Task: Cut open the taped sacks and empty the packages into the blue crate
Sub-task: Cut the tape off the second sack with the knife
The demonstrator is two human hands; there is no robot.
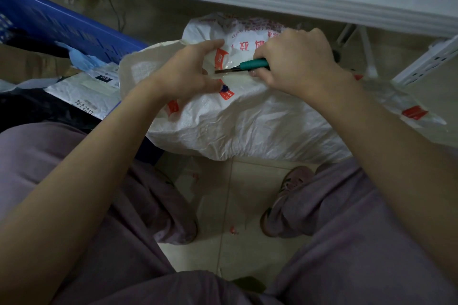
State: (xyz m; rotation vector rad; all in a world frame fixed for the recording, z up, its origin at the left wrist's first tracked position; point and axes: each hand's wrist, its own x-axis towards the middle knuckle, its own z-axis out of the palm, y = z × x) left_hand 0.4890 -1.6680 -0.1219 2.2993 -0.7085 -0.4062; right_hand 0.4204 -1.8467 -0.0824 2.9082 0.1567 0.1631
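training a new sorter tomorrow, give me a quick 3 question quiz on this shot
1. True or false: the right hand grips the green-handled knife.
2. The blue crate lies on the person's: A left, B right, C lap.
3. What does the left hand rest on?

Key: 1 true; 2 A; 3 the white sack.

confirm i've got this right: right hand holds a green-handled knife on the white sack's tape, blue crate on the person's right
One slip: the head view shows the blue crate on the person's left. The right hand does hold the green-handled knife on the tape of the white sack.
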